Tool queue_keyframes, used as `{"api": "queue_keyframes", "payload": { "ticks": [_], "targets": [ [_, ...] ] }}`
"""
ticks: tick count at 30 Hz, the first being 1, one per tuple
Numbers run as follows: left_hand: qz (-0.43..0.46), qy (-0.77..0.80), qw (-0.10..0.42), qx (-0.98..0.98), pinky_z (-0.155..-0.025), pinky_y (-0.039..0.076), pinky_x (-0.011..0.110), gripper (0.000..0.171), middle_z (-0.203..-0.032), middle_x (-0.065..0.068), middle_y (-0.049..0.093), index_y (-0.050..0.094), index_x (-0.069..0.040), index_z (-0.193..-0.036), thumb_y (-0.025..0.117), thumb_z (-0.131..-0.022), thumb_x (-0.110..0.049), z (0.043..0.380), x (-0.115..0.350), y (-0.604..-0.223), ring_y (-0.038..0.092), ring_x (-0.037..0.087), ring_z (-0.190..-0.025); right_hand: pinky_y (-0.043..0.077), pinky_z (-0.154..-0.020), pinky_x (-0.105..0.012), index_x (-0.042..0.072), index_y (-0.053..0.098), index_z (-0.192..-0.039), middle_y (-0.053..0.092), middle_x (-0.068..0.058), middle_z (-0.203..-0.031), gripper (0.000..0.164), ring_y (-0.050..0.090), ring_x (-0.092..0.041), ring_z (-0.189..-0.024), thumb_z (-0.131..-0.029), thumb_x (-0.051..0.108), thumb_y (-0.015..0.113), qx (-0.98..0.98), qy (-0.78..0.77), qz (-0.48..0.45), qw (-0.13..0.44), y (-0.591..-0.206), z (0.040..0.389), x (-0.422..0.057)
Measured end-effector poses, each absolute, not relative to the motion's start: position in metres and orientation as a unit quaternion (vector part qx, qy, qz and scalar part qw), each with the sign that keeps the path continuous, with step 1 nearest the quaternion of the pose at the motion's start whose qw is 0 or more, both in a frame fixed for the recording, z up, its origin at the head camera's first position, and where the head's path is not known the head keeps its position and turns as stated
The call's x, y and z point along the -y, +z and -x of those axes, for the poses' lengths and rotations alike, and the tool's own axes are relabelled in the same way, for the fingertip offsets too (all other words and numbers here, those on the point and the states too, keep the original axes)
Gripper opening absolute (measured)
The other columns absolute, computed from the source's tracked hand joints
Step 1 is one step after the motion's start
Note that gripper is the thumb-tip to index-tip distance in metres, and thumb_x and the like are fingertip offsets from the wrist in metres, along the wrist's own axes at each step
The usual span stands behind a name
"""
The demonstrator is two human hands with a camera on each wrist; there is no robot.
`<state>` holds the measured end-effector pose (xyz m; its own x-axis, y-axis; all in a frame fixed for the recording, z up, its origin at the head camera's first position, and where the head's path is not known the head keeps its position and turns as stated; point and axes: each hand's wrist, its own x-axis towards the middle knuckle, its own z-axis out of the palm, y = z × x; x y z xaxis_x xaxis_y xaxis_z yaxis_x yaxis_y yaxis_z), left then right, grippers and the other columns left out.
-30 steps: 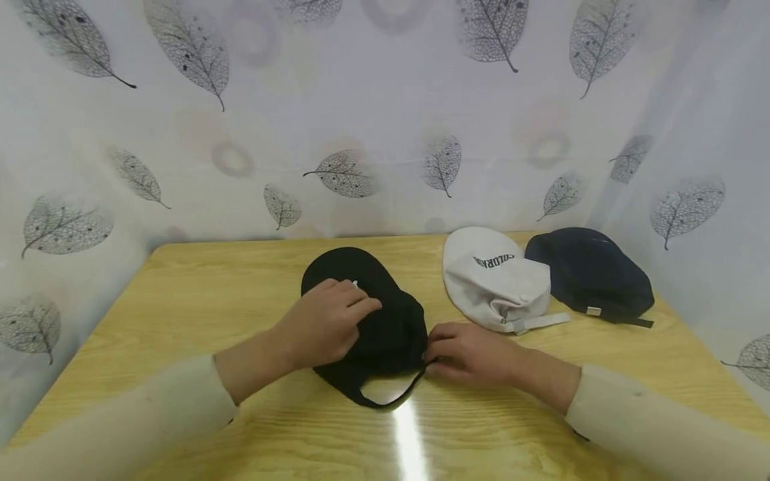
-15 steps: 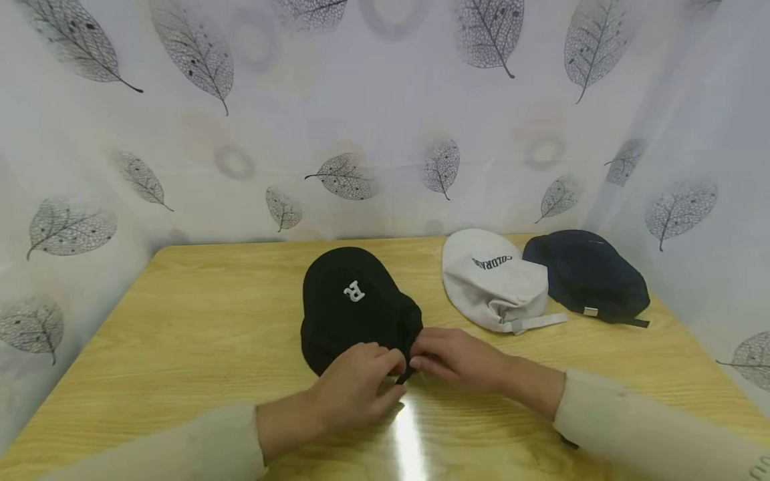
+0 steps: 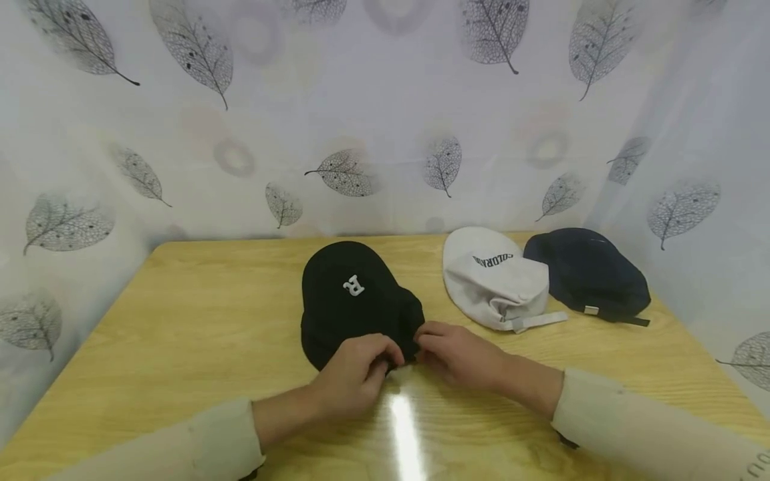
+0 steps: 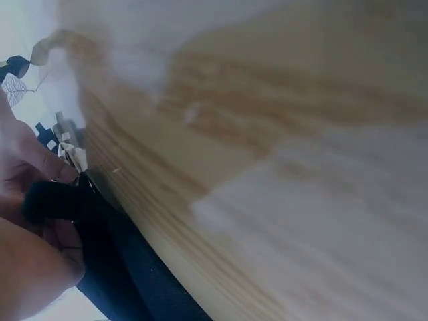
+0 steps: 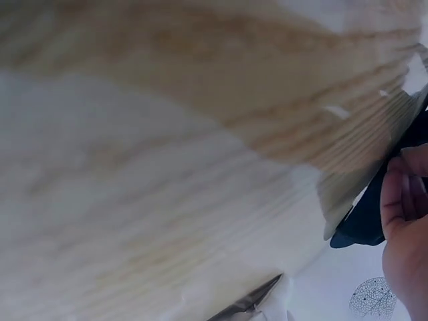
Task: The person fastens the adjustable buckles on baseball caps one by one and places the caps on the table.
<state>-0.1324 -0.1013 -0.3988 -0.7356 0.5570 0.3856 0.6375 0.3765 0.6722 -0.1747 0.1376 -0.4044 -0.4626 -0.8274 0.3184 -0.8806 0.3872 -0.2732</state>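
A black baseball cap [image 3: 343, 321] with a raised white letter R lies on the table, brim toward the back wall. My left hand [image 3: 355, 377] is at the cap's near edge, fingers and thumb curled round its black strap [image 4: 53, 202], as the left wrist view shows. Just to the right, my right hand [image 3: 463, 354] pinches the back edge of the same cap near the strap's other end. The fingertips of both hands are close together, and they hide most of the strap in the head view. In the right wrist view, curled fingers [image 5: 394, 194] overlap the dark fabric.
A white cap [image 3: 499, 280] lettered in black lies to the right, its strap pointing right. Beside it, partly behind, is a navy cap [image 3: 592, 274] with a small metal buckle. Both lie on the wooden table [image 3: 210, 300], backed by a leaf-print curtain [image 3: 385, 100].
My left hand has come off the cap's top and down to its near edge, uncovering the letter R. The strap's hanging loop is now gathered at the hands. My right hand has shifted slightly left.
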Motion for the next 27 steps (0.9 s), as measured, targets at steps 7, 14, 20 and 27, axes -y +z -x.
{"api": "queue_keyframes", "payload": {
  "ticks": [7, 14, 20, 27],
  "targets": [
    [0.372, -0.43, 0.084, 0.818, -0.058, 0.042, 0.016, 0.022, -0.072, -0.006, 0.053, 0.059, -0.015, -0.081, 0.074, -0.077, 0.001, 0.133, 0.108, -0.4, 0.044, 0.001, -0.063, 0.055, -0.087, -0.027, 0.004, 0.069, -0.097, 0.065, -0.008, -0.112, 0.018, 0.066, -0.018, -0.101, -0.082, -0.005, 0.073, 0.81, 0.144, -0.551, 0.139, -0.408, 0.177, -0.137],
    [0.409, -0.367, 0.131, 0.825, -0.068, 0.049, 0.016, 0.016, -0.08, -0.006, 0.062, 0.062, -0.013, -0.088, 0.072, -0.082, -0.002, 0.134, 0.109, -0.4, 0.055, 0.004, -0.072, 0.055, -0.085, -0.026, 0.001, 0.069, -0.097, 0.066, -0.01, -0.108, 0.016, 0.066, -0.018, -0.098, -0.082, -0.005, 0.072, 0.786, 0.119, -0.569, 0.208, -0.41, 0.177, -0.137],
    [0.417, -0.321, 0.185, 0.83, -0.066, 0.048, 0.017, 0.018, -0.079, -0.005, 0.064, 0.063, -0.013, -0.092, 0.077, -0.081, -0.011, 0.133, 0.112, -0.399, 0.054, 0.003, -0.069, 0.054, -0.083, -0.024, 0.003, 0.069, -0.096, 0.067, -0.008, -0.105, 0.007, 0.065, -0.016, -0.094, -0.089, 0.0, 0.068, 0.786, 0.133, -0.568, 0.207, -0.411, 0.179, -0.137],
    [0.41, -0.319, 0.216, 0.827, -0.069, 0.049, 0.019, 0.016, -0.079, -0.005, 0.063, 0.064, -0.013, -0.089, 0.078, -0.082, -0.012, 0.133, 0.115, -0.403, 0.056, 0.005, -0.071, 0.052, -0.084, -0.023, 0.006, 0.068, -0.098, 0.064, -0.005, -0.106, 0.011, 0.06, -0.015, -0.095, -0.088, 0.003, 0.068, 0.789, 0.105, -0.573, 0.195, -0.412, 0.18, -0.136]
  ]
}}
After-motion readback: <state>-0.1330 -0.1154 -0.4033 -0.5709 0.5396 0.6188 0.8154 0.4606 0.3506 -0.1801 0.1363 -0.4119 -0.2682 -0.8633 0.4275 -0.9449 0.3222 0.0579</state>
